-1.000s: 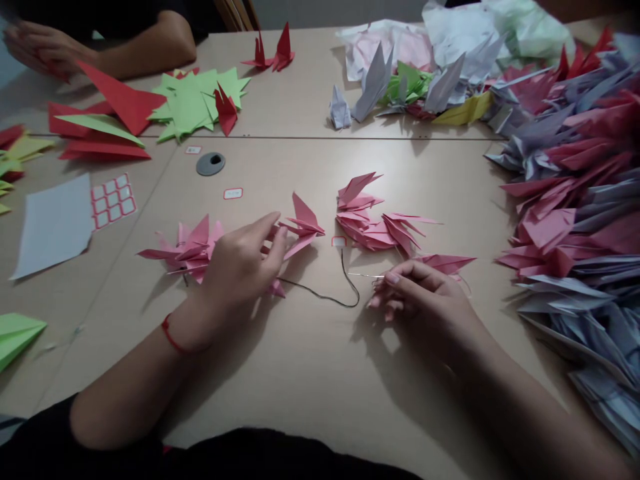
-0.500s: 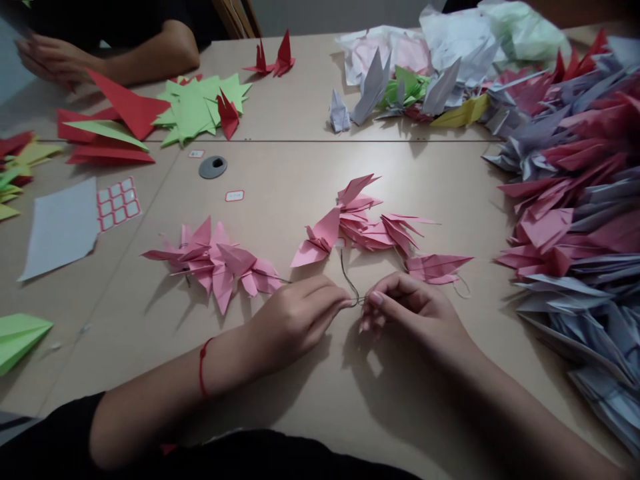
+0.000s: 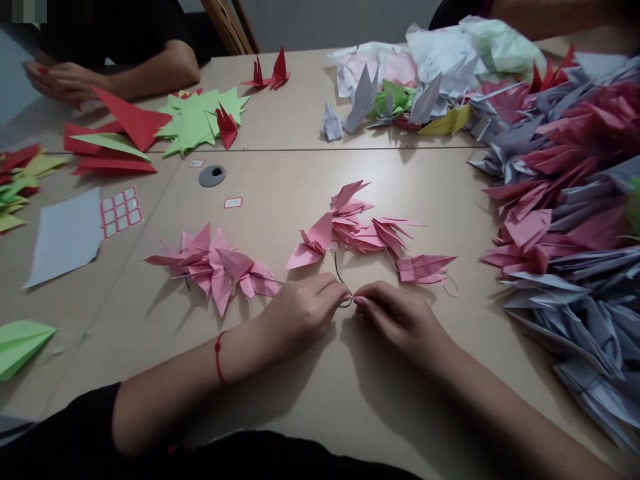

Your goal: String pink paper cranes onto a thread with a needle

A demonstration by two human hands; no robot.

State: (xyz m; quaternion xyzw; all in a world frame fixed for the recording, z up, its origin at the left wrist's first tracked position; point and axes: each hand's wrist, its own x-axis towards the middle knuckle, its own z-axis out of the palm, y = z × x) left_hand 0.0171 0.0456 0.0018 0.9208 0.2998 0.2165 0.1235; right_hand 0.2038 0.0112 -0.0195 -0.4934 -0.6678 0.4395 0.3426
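Thin dark string (image 3: 338,267) runs from the pink paper cranes down to my fingertips. My left hand (image 3: 305,310), a red cord on its wrist, pinches the string. Close beside it, my right hand (image 3: 400,313) pinches the string too, thumb against forefinger. A cluster of pink paper cranes (image 3: 220,263) lies left of my left hand, with string leading from it toward that hand. Another group of pink cranes (image 3: 363,227) rests just beyond both hands. One pink crane (image 3: 425,268) sits past my right hand, a pale loop of string at its end.
A large heap of grey and pink cranes (image 3: 575,220) fills the right side. Green folded paper (image 3: 200,120), red cranes (image 3: 265,77) and plastic bags (image 3: 380,63) lie toward the back. Left are a white sheet (image 3: 65,237) and a sticker sheet (image 3: 121,212). Another person's hands (image 3: 65,80) work back left.
My right hand's fingers have closed into a tighter pinch on the string, and my fingertips have drawn closer together. The camera view has shifted slightly. The pink cranes stay put on the table.
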